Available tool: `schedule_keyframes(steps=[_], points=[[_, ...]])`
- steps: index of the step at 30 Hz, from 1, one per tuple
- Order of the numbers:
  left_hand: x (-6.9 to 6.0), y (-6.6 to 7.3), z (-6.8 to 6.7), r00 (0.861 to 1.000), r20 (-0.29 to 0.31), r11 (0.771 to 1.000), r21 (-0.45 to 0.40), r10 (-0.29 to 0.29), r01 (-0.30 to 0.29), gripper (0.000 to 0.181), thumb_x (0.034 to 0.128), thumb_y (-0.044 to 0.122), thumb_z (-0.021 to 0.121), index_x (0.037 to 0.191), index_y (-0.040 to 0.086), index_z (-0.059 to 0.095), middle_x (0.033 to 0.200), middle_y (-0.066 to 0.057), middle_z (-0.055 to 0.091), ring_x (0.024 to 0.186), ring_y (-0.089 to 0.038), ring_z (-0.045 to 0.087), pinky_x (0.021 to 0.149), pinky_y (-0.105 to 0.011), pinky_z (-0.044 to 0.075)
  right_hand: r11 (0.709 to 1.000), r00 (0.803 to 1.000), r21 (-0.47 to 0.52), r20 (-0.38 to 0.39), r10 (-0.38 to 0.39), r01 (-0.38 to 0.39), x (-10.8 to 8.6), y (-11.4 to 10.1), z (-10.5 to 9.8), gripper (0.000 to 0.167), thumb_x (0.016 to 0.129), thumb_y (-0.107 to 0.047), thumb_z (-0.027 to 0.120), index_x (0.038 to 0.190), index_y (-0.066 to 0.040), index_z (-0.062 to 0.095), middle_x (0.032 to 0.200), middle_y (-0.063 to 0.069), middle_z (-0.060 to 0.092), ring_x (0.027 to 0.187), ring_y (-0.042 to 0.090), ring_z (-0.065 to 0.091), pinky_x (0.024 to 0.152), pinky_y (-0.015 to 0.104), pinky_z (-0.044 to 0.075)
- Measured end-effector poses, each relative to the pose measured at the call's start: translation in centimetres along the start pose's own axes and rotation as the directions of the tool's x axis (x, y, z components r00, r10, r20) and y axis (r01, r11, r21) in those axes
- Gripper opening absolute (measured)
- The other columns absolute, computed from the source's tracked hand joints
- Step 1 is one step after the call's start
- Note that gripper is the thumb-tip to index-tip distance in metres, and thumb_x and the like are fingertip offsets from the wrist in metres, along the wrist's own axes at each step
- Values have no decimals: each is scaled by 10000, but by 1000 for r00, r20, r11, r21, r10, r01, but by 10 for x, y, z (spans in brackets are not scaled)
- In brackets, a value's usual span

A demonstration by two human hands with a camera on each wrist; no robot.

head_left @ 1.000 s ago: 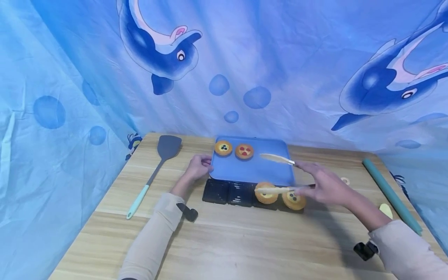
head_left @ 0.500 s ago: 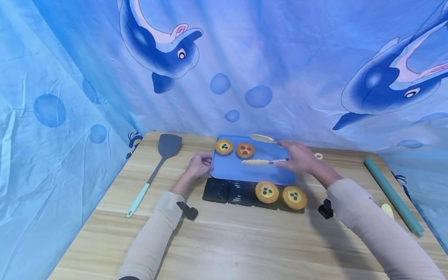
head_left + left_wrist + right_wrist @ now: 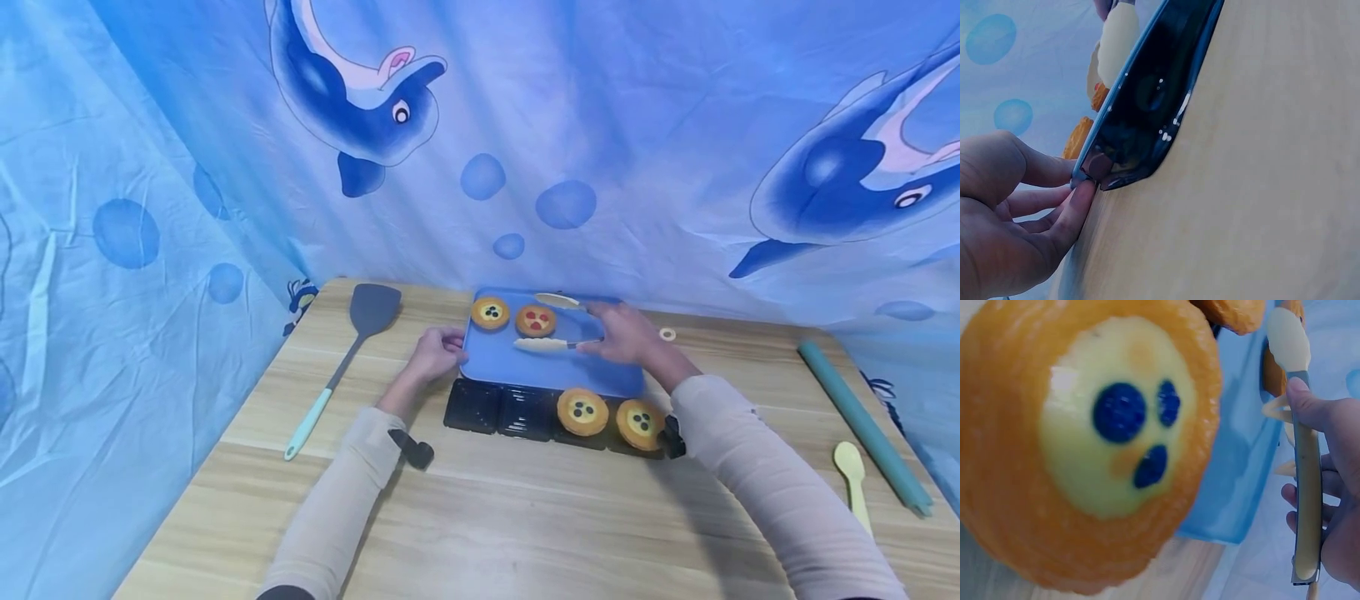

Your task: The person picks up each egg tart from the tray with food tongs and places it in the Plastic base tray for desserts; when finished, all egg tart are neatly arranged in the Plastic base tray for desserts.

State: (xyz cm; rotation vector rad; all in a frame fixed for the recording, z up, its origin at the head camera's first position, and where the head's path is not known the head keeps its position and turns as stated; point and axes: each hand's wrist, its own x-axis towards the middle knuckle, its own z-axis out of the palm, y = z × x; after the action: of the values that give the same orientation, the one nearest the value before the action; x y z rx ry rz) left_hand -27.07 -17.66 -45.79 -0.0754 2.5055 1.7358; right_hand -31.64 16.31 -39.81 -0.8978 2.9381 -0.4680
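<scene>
My left hand [image 3: 435,354] pinches the left edge of a blue tray [image 3: 585,372] between thumb and fingers; the left wrist view shows this grip at the tray's corner. In my right hand [image 3: 626,335] I hold food tongs [image 3: 542,344] with cream tips. The tips are spread apart over the tray, one on the far side and one on the near side of a tart with red fruit [image 3: 536,321]. Left of it on the tray lies a tart with dark berries [image 3: 490,313]. The right wrist view shows the tongs' handle [image 3: 1307,506] along my fingers.
A black compartment tray [image 3: 471,407] lies in front of the blue one; its two right compartments hold berry tarts [image 3: 582,412]. A turner [image 3: 375,308] lies at left. At right are a green roll [image 3: 862,425], a cream spoon [image 3: 849,461] and a small ring [image 3: 667,333].
My right hand has carried the tongs left and away from me, from above the black tray's tarts to the red-fruit tart. My left hand keeps its hold on the tray edge.
</scene>
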Motion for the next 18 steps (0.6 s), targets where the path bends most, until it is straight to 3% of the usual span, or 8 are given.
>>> schedule_keyframes(steps=[2, 5, 7, 9, 11, 14, 18], points=[[-1, 1, 0, 1000, 3, 1000, 3, 0, 0, 464, 810, -99, 661, 1268, -99, 586, 1079, -214, 629, 977, -301, 608, 877, -361, 545, 1000, 1000, -7, -11, -2, 2, 0, 0, 1, 789, 861, -388, 756, 1430, 65, 450, 1392, 254, 524, 1239, 453, 513, 1164, 621, 156], [-2, 2, 0, 1000, 5, 1000, 12, 11, -11, 461, 812, -94, 660, 1266, -101, 586, 1081, -217, 632, 976, -301, 610, 878, -361, 545, 1000, 1000, 1, -28, 5, -5, -2, 0, 3, 751, 868, -369, 753, 1408, 72, 474, 1351, 265, 554, 1167, 447, 567, 1100, 616, 318], [-2, 2, 1, 1000, 5, 1000, 7, 11, -11, 462, 811, -96, 660, 1266, -103, 586, 1081, -219, 632, 976, -305, 610, 881, -366, 544, 1000, 999, 7, -38, 13, -13, -3, 0, 4, 728, 870, -359, 754, 1396, 71, 489, 1308, 268, 584, 1058, 418, 624, 990, 592, 453], [-3, 2, 1, 1000, 5, 1000, 3, 10, -10, 464, 809, -96, 661, 1266, -102, 586, 1076, -215, 631, 974, -303, 608, 883, -367, 543, 1000, 999, 8, -45, 27, -27, -4, -1, 6, 708, 874, -358, 752, 1385, 66, 507, 1266, 265, 612, 873, 342, 662, 799, 519, 556], [-2, 1, 1, 1000, 5, 1000, 0, 8, -8, 462, 808, -93, 662, 1264, -102, 587, 1070, -209, 631, 972, -300, 605, 883, -367, 541, 999, 998, 13, -45, 41, -41, -5, -2, 7, 685, 882, -353, 745, 1380, 58, 518, 1245, 261, 626, 675, 256, 624, 630, 435, 554], [-2, 1, 1, 1000, 7, 1000, 3, 10, -10, 463, 807, -89, 664, 1263, -103, 587, 1065, -205, 631, 971, -299, 605, 879, -365, 542, 998, 997, 21, -47, 55, -54, -5, -3, 8, 657, 893, -346, 737, 1374, 51, 531, 1219, 258, 642, 485, 176, 488, 457, 336, 434], [-1, 1, 0, 1000, 3, 1000, 14, 12, -12, 462, 804, -89, 669, 1260, -98, 596, 1060, -205, 640, 968, -304, 612, 873, -369, 546, 998, 997, 22, -56, 60, -59, -5, -4, 7, 633, 904, -339, 726, 1376, 38, 534, 1008, 224, 705, 480, 155, 477, 430, 319, 388]])
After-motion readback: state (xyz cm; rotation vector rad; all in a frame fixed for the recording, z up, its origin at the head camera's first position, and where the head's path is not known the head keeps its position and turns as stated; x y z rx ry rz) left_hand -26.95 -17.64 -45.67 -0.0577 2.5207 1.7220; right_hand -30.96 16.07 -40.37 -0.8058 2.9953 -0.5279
